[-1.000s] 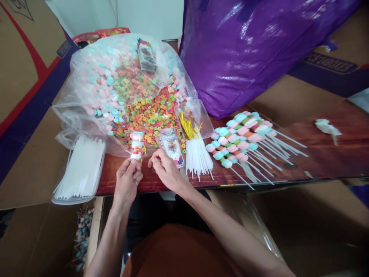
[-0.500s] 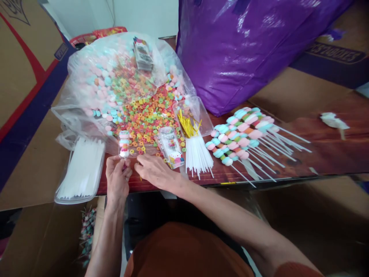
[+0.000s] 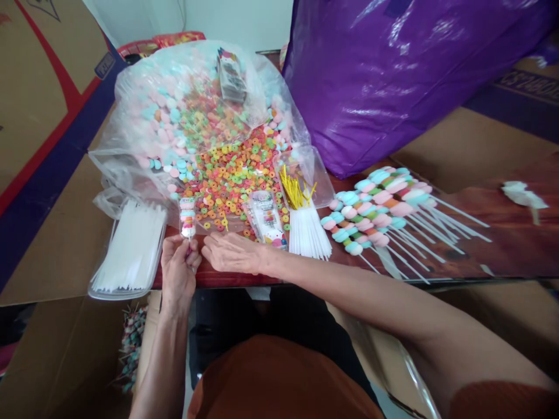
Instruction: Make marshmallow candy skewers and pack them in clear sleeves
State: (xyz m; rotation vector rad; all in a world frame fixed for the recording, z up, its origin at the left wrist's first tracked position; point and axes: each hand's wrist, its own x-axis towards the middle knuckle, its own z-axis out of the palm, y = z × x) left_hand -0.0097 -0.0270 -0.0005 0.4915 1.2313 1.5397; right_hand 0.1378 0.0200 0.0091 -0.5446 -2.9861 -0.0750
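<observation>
Here, L hand (image 3: 179, 267) grips wrapped candy stick (image 3: 187, 216) – R hand (image 3: 233, 253) beside it, hold unclear

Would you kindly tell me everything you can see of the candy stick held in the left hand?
The candy stick is upright, its lower end pinched in the left hand. Soft-looking pink, pale blue, orange-red and white pieces are stacked along it, white lowest, inside what looks like a clear, printed plastic sleeve; the lettering near the top is too blurred to read. It stands in front of the clear plastic bag. The right hand is close beside it; whether those fingertips touch it cannot be told.
</observation>
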